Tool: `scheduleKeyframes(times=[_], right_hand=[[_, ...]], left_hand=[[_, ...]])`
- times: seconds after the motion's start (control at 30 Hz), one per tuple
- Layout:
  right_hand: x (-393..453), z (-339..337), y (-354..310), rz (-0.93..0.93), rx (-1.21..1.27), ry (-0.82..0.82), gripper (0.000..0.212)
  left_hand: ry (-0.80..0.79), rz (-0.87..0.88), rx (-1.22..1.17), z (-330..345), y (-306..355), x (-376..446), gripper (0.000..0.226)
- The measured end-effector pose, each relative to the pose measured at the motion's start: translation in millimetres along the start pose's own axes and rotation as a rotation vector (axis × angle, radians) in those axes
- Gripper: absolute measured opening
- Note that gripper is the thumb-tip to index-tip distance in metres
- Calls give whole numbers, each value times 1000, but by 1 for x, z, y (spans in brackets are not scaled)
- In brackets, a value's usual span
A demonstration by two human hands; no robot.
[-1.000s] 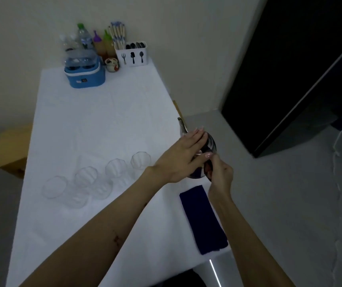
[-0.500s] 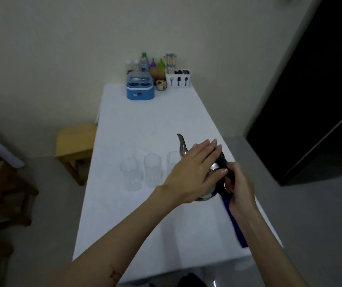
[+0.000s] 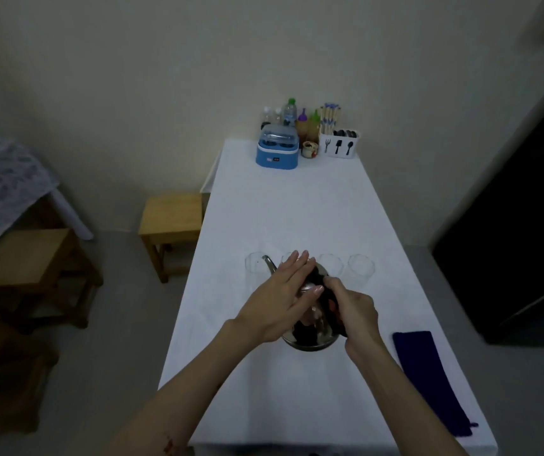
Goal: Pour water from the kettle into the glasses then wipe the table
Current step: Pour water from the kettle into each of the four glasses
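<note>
A steel kettle [image 3: 313, 330] with a thin spout is held above the white table [image 3: 297, 209]. My right hand [image 3: 353, 311] grips its black handle. My left hand [image 3: 280, 297] lies flat on the lid with the fingers stretched out. The spout points to the far left, at the leftmost glass [image 3: 257, 268]. Several clear glasses stand in a row behind the kettle; the rightmost glass [image 3: 361, 269] is fully in sight, the middle ones partly hidden by my hands. A dark blue cloth [image 3: 428, 380] lies flat near the table's right front edge.
At the table's far end stand a blue container [image 3: 277, 151], bottles [image 3: 289, 115] and a white cutlery holder [image 3: 339, 144]. A wooden stool [image 3: 170, 222] stands left of the table, more wooden furniture [image 3: 24, 274] farther left. A dark doorway [image 3: 520, 225] is on the right.
The kettle has moved left from the table's right edge to in front of the glasses, both hands still on it. The view has pulled back and shifted left.
</note>
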State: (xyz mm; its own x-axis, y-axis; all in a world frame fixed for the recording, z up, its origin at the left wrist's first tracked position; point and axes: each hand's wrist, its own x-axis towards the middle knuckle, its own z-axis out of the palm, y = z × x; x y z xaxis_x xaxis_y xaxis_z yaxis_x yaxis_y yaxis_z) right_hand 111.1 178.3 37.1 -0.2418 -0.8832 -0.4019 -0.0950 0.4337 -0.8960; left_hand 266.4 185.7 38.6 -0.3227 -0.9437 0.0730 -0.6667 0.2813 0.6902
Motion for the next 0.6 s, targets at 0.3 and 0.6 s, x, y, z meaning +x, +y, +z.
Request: scheduleKeyframes(times=[0.3, 0.6], right_hand=[[6, 8, -14, -47, -197, 17, 55], [8, 6, -29, -85, -254, -13, 51]], left_hand=[[-30, -80, -121, -1, -15, 5, 63], [-6, -99, -161, 1, -17, 9, 66]])
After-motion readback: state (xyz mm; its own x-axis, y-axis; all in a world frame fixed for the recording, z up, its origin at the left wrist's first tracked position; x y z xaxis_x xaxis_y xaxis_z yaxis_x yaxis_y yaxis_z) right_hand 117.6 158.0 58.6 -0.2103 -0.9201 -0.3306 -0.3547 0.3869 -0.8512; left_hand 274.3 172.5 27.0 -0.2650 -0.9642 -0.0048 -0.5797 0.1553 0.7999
